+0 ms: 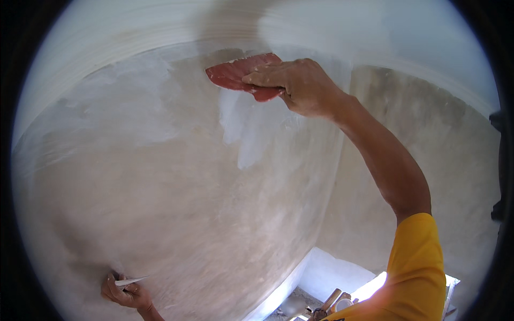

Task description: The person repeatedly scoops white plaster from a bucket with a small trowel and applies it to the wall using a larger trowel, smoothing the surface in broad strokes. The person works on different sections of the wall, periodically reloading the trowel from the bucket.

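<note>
A brownish wall [176, 182], patched with white, is bordered above by a white surface [326, 24] and met at the right by a second wall [423, 155]. High on the first wall, a red scraper [233, 74] is held in the right hand [308, 85]: its right end is gripped by closed fingers [265, 78], and the rest is left jutting out leftward. Its long axis is laid nearly level, the free end pointed left; whether the whole edge is pressed to the wall cannot be told. Low at the left, a thin white blade [130, 281] is held in the left hand [127, 296], between curled fingers, its tip pointed right and slightly up.
</note>
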The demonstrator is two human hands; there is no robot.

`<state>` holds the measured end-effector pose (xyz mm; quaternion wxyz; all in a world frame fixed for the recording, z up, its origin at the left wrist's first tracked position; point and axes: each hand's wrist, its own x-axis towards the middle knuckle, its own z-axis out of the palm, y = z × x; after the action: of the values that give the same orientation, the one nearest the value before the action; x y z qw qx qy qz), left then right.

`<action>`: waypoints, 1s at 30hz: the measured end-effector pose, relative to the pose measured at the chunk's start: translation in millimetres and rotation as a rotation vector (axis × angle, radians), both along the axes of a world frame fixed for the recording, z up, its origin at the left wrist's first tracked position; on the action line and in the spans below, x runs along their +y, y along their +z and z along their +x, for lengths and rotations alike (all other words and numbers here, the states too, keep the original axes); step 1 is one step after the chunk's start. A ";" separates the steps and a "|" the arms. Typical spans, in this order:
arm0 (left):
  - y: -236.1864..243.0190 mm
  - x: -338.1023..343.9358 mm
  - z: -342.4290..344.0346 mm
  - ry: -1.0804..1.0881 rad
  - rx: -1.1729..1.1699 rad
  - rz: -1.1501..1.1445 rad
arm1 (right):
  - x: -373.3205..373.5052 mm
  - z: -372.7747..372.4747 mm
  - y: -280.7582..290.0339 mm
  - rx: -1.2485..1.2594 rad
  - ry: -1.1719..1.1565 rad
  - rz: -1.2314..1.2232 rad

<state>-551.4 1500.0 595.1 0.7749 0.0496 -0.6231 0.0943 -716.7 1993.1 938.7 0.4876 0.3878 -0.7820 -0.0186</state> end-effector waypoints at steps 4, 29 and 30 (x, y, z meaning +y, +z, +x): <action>0.2 -2.6 6.2 0.011 -0.009 0.029 | 7.1 0.2 -30.1 -0.003 -0.028 0.079; 187.7 -62.0 65.4 0.269 0.010 0.236 | 8.9 -100.5 -212.4 -0.246 0.269 -0.376; 194.7 -60.7 63.0 0.286 0.012 0.245 | 6.2 -94.7 -208.3 -0.291 0.289 -0.459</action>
<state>-488.4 1439.3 789.8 0.7454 0.2323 -0.6118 0.1268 -811.4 1999.3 730.4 0.4427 0.3734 -0.7643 0.2837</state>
